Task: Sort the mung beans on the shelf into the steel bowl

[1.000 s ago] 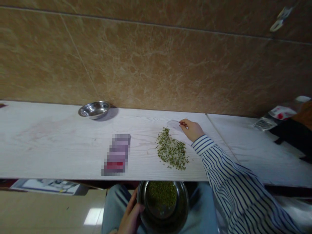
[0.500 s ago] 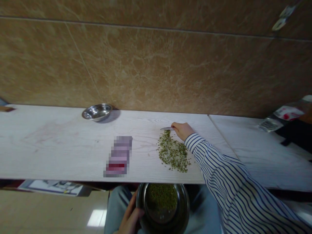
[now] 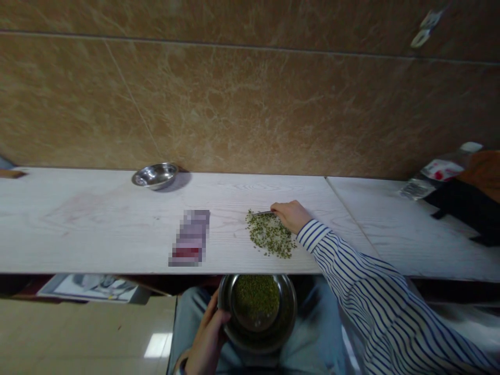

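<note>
My right hand (image 3: 292, 215) is closed round a thin metal knife (image 3: 264, 212), its blade lying flat over the far side of a spread of grains (image 3: 270, 235). Small green beans, which look like mung beans, are mixed there with white rice-like grains on the pale tabletop. Below the table's front edge, my left hand (image 3: 209, 333) grips the left rim of a steel bowl (image 3: 288, 317) over my lap. Many green beans (image 3: 258, 297) lie inside that bowl.
A second, shallow steel bowl (image 3: 155, 177) stands near the wall at left. A blurred-out flat item (image 3: 190, 238) lies left of the grains. At far right are a plastic bottle (image 3: 441, 169) and a dark bag (image 3: 469, 205). An open drawer (image 3: 91, 288) sits under the table at left.
My right hand has drawn the knife nearer to me, from beyond the grains onto their far part. The view has shifted slightly. My left hand keeps hold of the bowl.
</note>
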`<action>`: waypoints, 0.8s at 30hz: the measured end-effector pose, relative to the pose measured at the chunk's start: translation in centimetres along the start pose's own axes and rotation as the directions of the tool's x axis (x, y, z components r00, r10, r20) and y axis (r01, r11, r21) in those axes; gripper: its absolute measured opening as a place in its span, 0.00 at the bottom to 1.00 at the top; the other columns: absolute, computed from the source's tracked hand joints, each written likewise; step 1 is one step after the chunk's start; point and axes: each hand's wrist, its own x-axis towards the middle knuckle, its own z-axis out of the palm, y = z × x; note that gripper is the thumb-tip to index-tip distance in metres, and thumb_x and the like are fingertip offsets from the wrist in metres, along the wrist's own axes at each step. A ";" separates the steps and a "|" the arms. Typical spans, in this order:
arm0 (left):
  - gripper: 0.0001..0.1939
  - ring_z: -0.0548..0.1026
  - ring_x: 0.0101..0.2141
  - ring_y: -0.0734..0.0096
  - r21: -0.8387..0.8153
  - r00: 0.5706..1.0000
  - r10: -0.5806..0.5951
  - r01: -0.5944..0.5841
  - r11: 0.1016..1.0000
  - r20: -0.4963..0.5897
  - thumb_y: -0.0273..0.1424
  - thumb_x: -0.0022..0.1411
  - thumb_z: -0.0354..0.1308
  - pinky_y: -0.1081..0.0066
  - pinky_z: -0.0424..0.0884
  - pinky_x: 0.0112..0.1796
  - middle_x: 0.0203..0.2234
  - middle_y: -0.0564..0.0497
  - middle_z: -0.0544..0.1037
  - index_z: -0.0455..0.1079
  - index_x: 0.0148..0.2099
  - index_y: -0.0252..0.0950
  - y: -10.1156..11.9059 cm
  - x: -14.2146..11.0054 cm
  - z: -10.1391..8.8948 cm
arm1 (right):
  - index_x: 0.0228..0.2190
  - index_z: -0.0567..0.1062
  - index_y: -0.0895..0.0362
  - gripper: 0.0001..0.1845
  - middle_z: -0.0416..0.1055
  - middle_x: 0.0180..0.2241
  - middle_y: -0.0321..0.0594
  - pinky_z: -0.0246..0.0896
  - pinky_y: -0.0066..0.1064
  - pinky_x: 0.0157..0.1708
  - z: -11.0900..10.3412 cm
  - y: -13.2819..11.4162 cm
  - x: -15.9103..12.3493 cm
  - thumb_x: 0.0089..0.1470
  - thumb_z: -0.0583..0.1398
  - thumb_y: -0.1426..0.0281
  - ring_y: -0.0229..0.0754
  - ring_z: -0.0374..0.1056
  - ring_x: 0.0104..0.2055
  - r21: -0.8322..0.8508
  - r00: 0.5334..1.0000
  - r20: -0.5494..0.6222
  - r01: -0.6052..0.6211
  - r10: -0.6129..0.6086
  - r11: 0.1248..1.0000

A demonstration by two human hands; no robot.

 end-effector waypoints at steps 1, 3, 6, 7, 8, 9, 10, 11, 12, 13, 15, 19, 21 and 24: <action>0.34 0.66 0.52 0.55 0.005 1.000 -0.010 0.010 1.000 -0.008 0.26 0.48 0.54 0.65 0.67 0.41 0.51 0.48 0.71 0.59 0.60 0.42 0.1 -0.1 0.2 | 0.41 0.70 0.56 0.12 0.75 0.37 0.40 0.53 0.29 0.39 0.0 -0.1 -0.3 0.59 0.49 0.72 0.39 0.69 0.39 0.001 1.000 -0.002 0.004 -0.004 1.000; 0.36 0.66 0.51 0.54 0.010 0.999 -0.027 0.027 1.000 -0.018 0.26 0.47 0.54 0.66 0.68 0.36 0.52 0.47 0.70 0.57 0.61 0.42 0.3 -0.3 0.6 | 0.41 0.70 0.55 0.12 0.75 0.37 0.39 0.52 0.29 0.39 0.0 -0.3 -0.8 0.58 0.49 0.72 0.38 0.69 0.39 0.003 1.000 -0.004 0.015 -0.015 1.000; 0.38 0.67 0.50 0.55 -0.021 1.000 -0.025 0.025 0.999 -0.018 0.25 0.46 0.55 0.67 0.68 0.37 0.53 0.48 0.70 0.56 0.61 0.42 0.4 -0.5 1.2 | 0.42 0.69 0.55 0.12 0.75 0.37 0.39 0.52 0.29 0.39 0.0 -0.7 -1.6 0.58 0.49 0.73 0.38 0.69 0.39 0.004 1.000 -0.008 0.030 -0.030 1.000; 0.38 0.68 0.49 0.55 -0.029 1.000 -0.022 0.021 0.999 -0.021 0.25 0.46 0.55 0.66 0.68 0.37 0.52 0.48 0.70 0.56 0.61 0.42 0.4 -0.5 1.3 | 0.42 0.69 0.55 0.12 0.75 0.37 0.39 0.52 0.29 0.39 -0.1 -0.9 -1.9 0.58 0.49 0.73 0.38 0.69 0.39 0.004 0.999 -0.010 0.035 -0.034 0.999; 0.38 0.68 0.48 0.55 -0.032 1.000 -0.020 0.019 0.999 -0.023 0.26 0.45 0.55 0.66 0.68 0.37 0.51 0.47 0.71 0.56 0.61 0.42 0.4 -0.6 1.4 | 0.42 0.69 0.55 0.12 0.75 0.37 0.39 0.51 0.30 0.39 -0.1 -1.0 -2.1 0.58 0.50 0.73 0.38 0.69 0.39 0.002 0.999 -0.013 0.039 -0.039 0.999; 0.38 0.69 0.48 0.54 -0.031 0.999 -0.018 0.017 0.999 -0.027 0.26 0.45 0.55 0.65 0.68 0.37 0.51 0.47 0.71 0.57 0.61 0.42 0.4 -0.6 1.4 | 0.41 0.70 0.55 0.12 0.75 0.37 0.39 0.51 0.30 0.39 -0.1 -1.2 -2.4 0.58 0.50 0.73 0.38 0.69 0.39 0.001 0.999 -0.016 0.042 -0.042 0.999; 0.38 0.69 0.47 0.54 -0.029 1.000 -0.015 0.014 0.999 -0.026 0.26 0.45 0.56 0.65 0.68 0.37 0.51 0.46 0.71 0.57 0.61 0.41 0.3 -0.7 1.5 | 0.41 0.70 0.55 0.12 0.75 0.37 0.40 0.51 0.30 0.39 -0.1 -1.3 -2.6 0.58 0.50 0.74 0.38 0.69 0.39 0.000 0.999 -0.021 0.045 -0.045 0.999; 0.38 0.69 0.47 0.54 -0.026 1.000 -0.012 0.012 1.000 -0.027 0.26 0.45 0.56 0.65 0.68 0.37 0.51 0.46 0.71 0.57 0.61 0.41 0.3 -0.7 1.5 | 0.41 0.70 0.55 0.12 0.75 0.36 0.40 0.51 0.30 0.39 -0.1 -1.5 -2.8 0.58 0.50 0.74 0.38 0.69 0.39 0.000 0.999 -0.026 0.047 -0.047 0.999; 0.38 0.69 0.48 0.53 -0.025 1.000 -0.010 0.009 1.000 -0.024 0.27 0.45 0.57 0.64 0.69 0.37 0.51 0.46 0.71 0.57 0.61 0.41 0.2 -0.7 1.5 | 0.42 0.69 0.55 0.12 0.75 0.37 0.40 0.50 0.30 0.39 -0.1 -1.6 -3.1 0.58 0.50 0.74 0.38 0.69 0.39 0.001 0.998 -0.032 0.049 -0.049 0.999; 0.38 0.69 0.48 0.53 -0.027 1.000 -0.009 0.008 1.000 -0.021 0.27 0.46 0.57 0.64 0.69 0.37 0.51 0.46 0.71 0.57 0.61 0.41 0.2 -0.7 1.6 | 0.42 0.69 0.54 0.12 0.75 0.37 0.40 0.50 0.30 0.39 -0.1 -1.7 -3.3 0.58 0.50 0.74 0.38 0.68 0.39 0.001 0.998 -0.037 0.052 -0.052 0.999; 0.38 0.68 0.49 0.52 -0.036 1.000 -0.008 0.008 0.999 -0.013 0.27 0.45 0.57 0.64 0.69 0.38 0.51 0.46 0.71 0.57 0.61 0.41 0.0 -0.8 1.7 | 0.42 0.69 0.54 0.12 0.74 0.38 0.40 0.49 0.31 0.39 -0.1 -1.9 -3.7 0.58 0.50 0.74 0.38 0.68 0.41 0.003 0.997 -0.041 0.059 -0.059 0.998; 0.37 0.66 0.51 0.52 -0.045 1.000 -0.005 0.004 0.999 -0.006 0.28 0.46 0.58 0.64 0.69 0.38 0.52 0.46 0.70 0.57 0.61 0.41 -0.1 -0.9 2.1 | 0.41 0.70 0.53 0.12 0.74 0.40 0.39 0.48 0.32 0.39 -0.1 -2.3 -4.6 0.57 0.51 0.75 0.39 0.67 0.43 0.010 0.996 -0.054 0.071 -0.071 0.997; 0.38 0.65 0.52 0.52 -0.046 1.000 -0.007 0.007 0.999 0.003 0.28 0.47 0.58 0.64 0.69 0.38 0.53 0.46 0.69 0.56 0.62 0.41 -0.1 -0.9 2.2 | 0.41 0.70 0.54 0.13 0.74 0.40 0.39 0.47 0.32 0.39 -0.1 -2.5 -5.0 0.57 0.51 0.75 0.39 0.67 0.43 0.016 0.995 -0.060 0.079 -0.078 0.997; 0.39 0.65 0.51 0.52 -0.037 1.000 -0.022 0.022 0.999 0.002 0.28 0.47 0.57 0.65 0.69 0.37 0.52 0.45 0.69 0.54 0.63 0.41 -0.1 -1.0 2.4 | 0.41 0.70 0.54 0.12 0.74 0.40 0.40 0.47 0.32 0.39 0.0 -2.8 -5.5 0.57 0.51 0.75 0.39 0.67 0.42 0.026 0.994 -0.070 0.089 -0.087 0.996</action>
